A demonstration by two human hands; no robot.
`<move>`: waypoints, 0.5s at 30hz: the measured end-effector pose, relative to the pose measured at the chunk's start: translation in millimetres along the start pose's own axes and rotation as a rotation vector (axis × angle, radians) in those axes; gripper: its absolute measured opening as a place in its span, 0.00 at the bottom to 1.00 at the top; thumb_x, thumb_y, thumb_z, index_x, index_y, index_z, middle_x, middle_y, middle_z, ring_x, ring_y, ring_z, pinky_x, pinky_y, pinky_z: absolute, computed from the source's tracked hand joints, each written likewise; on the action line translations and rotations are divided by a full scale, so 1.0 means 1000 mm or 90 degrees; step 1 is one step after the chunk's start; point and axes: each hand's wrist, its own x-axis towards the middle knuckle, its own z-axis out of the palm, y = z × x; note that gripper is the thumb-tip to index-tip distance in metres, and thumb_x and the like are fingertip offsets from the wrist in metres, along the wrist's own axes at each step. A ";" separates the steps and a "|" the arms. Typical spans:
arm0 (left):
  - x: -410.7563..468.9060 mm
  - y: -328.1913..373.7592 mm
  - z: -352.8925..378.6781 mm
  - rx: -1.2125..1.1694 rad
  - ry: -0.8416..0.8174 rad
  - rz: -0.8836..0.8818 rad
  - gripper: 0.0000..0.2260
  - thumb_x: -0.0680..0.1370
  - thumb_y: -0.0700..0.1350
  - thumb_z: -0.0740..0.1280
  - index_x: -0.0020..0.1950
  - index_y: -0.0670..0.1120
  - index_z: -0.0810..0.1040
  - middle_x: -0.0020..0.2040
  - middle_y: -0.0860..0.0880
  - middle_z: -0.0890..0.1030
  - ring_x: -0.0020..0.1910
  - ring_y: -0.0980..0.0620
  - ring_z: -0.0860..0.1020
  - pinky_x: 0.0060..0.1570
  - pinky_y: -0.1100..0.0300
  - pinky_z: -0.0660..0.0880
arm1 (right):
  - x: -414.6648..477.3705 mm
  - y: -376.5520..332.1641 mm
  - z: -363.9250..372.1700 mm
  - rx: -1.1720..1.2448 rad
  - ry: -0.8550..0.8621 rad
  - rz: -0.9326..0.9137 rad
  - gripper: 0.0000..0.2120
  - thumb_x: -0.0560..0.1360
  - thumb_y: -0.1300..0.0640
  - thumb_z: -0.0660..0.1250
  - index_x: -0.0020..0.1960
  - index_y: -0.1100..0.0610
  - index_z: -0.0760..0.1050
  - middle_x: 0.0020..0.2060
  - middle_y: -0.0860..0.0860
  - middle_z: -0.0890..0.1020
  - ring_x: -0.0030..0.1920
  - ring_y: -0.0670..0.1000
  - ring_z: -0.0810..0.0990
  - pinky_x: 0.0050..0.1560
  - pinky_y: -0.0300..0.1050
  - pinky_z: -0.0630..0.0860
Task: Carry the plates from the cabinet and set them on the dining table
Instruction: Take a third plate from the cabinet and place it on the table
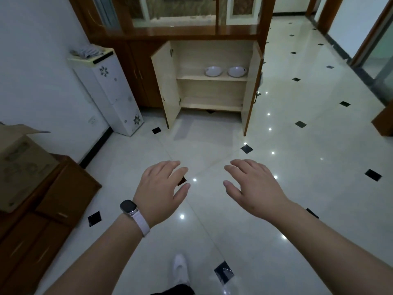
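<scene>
- My left hand and my right hand were stretched out in front of me over the floor, palms down, with a gap between them.
- The fingers of both hands were spread loosely and held nothing.
- The cabinet stood well ahead of my fingers, and both of its doors were swung wide open toward me.
- Two white plates rested side by side on its upper shelf, well beyond my reach and a little to the right of the line between my hands.
- They sat close together but apart, the left plate nearly straight ahead of my right hand and the right plate just beyond it to the right.
- Each plate lay flat with its hollow facing up. Being round, they had no long axis to speak of, and the pair ran left to right along the shelf.
- The lower shelf showed nothing that I could make out.
- As I judged it, the task had barely begun: the doors were open, but neither plate was touched, lifted or carried.
- What remained was to close the distance, take up the plates and bring them away.
- The dining desk was not in view, so I could not tell where the plates would go or whether any had been set there already.
</scene>
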 end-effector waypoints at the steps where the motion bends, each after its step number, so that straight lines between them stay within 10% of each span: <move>1: 0.008 -0.009 0.004 0.001 -0.002 0.002 0.19 0.76 0.55 0.60 0.59 0.47 0.81 0.59 0.46 0.81 0.58 0.43 0.78 0.57 0.49 0.72 | 0.012 0.000 0.005 -0.002 0.000 0.001 0.18 0.78 0.47 0.65 0.63 0.55 0.77 0.60 0.53 0.80 0.62 0.56 0.76 0.59 0.53 0.71; 15: 0.165 -0.211 0.053 -0.077 0.012 0.028 0.19 0.76 0.54 0.61 0.60 0.46 0.81 0.59 0.45 0.81 0.57 0.43 0.79 0.56 0.48 0.73 | 0.241 -0.026 0.065 -0.049 -0.079 0.082 0.21 0.80 0.43 0.57 0.68 0.52 0.72 0.66 0.49 0.76 0.66 0.52 0.71 0.64 0.50 0.67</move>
